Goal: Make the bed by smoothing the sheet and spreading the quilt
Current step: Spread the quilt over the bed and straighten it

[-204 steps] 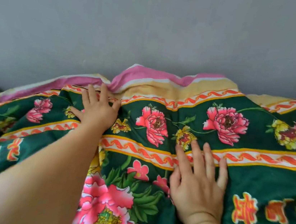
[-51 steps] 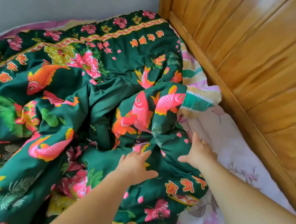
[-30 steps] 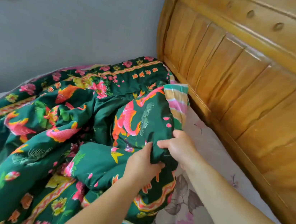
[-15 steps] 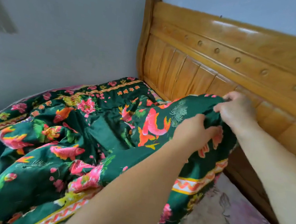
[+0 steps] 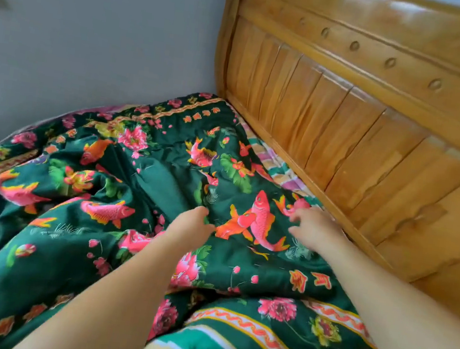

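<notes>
We see the quilt (image 5: 161, 194), dark green with red fish and pink flowers, lying rumpled over the bed and reaching up to the wooden headboard (image 5: 360, 127) at the bed's head edge. Its striped underside shows in a narrow strip along that edge and again at a turned-over fold at the near edge. Our left hand (image 5: 191, 225) rests on the quilt with fingers bent into the cloth; whether the grip pinches a fold we cannot tell. Our right hand (image 5: 313, 229) lies just beside the headboard, fingers spread and loosely bent over the quilt, blurred.
</notes>
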`<state>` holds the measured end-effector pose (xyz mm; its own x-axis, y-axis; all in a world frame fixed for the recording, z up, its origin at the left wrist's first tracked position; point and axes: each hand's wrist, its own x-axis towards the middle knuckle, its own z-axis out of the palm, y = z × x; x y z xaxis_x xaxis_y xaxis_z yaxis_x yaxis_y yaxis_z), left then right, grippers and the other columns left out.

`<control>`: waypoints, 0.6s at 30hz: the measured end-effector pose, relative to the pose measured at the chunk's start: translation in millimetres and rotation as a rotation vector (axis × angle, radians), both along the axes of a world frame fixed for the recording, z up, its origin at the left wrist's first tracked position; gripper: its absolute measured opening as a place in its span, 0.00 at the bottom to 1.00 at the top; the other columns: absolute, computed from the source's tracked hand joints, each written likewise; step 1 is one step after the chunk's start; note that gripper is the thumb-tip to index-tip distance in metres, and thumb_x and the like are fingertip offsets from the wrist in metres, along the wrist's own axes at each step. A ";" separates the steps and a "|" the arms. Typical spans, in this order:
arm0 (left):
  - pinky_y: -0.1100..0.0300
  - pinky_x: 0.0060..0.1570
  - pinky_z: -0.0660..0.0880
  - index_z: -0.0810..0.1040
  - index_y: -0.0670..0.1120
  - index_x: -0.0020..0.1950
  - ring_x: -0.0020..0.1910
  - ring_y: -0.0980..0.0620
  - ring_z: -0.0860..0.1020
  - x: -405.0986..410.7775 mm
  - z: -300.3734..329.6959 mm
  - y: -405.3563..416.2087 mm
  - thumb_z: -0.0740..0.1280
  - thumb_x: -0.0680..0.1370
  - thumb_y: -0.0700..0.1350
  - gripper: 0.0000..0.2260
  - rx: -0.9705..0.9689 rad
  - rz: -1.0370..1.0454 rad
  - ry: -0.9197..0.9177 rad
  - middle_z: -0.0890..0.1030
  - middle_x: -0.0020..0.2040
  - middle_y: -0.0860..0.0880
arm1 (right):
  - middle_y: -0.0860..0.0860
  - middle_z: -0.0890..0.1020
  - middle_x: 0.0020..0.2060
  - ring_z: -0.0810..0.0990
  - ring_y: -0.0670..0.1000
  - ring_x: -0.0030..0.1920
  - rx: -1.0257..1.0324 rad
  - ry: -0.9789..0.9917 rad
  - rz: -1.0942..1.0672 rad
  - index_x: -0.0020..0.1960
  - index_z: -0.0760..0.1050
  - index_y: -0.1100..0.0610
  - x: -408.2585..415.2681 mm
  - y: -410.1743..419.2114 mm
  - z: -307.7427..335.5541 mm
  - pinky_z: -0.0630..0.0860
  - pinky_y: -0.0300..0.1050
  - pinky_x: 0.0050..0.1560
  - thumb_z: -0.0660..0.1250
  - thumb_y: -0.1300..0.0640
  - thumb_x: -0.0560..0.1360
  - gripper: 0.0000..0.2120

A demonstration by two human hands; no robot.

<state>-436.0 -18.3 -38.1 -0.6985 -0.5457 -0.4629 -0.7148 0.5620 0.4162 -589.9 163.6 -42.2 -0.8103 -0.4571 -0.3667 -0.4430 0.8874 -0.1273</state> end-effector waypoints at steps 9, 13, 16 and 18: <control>0.57 0.63 0.69 0.69 0.45 0.71 0.66 0.46 0.72 71.8 -44.4 -26.9 0.63 0.79 0.45 0.20 -0.073 -0.239 -0.306 0.73 0.68 0.46 | 0.52 0.75 0.61 0.72 0.55 0.64 0.033 -0.266 0.534 0.65 0.74 0.49 111.2 -51.3 -61.7 0.67 0.51 0.64 0.67 0.38 0.71 0.26; 0.56 0.63 0.70 0.71 0.46 0.69 0.65 0.47 0.72 95.2 -62.6 -28.6 0.64 0.78 0.46 0.20 -0.032 -0.282 -0.360 0.73 0.67 0.47 | 0.51 0.79 0.59 0.75 0.56 0.61 0.155 -0.394 0.679 0.62 0.76 0.53 149.4 -56.6 -91.8 0.68 0.52 0.62 0.67 0.35 0.69 0.30; 0.56 0.62 0.70 0.70 0.46 0.70 0.65 0.47 0.72 107.0 -68.9 -29.0 0.65 0.78 0.47 0.20 0.000 -0.290 -0.372 0.73 0.68 0.47 | 0.54 0.78 0.59 0.74 0.58 0.61 0.365 -0.387 0.736 0.64 0.72 0.55 160.9 -59.9 -105.5 0.66 0.55 0.61 0.69 0.33 0.65 0.36; 0.56 0.62 0.70 0.70 0.47 0.70 0.65 0.47 0.72 110.6 -70.8 -28.9 0.65 0.78 0.47 0.21 0.018 -0.276 -0.354 0.73 0.68 0.48 | 0.53 0.77 0.60 0.74 0.58 0.62 0.400 -0.403 0.719 0.65 0.70 0.55 162.1 -60.6 -108.6 0.66 0.56 0.61 0.70 0.36 0.66 0.35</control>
<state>-325.4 -47.2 -108.9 -0.6134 -0.3510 -0.7075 -0.6395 0.7464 0.1842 -427.8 102.9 -150.8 -0.1556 -0.5800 -0.7996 -0.8946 0.4260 -0.1349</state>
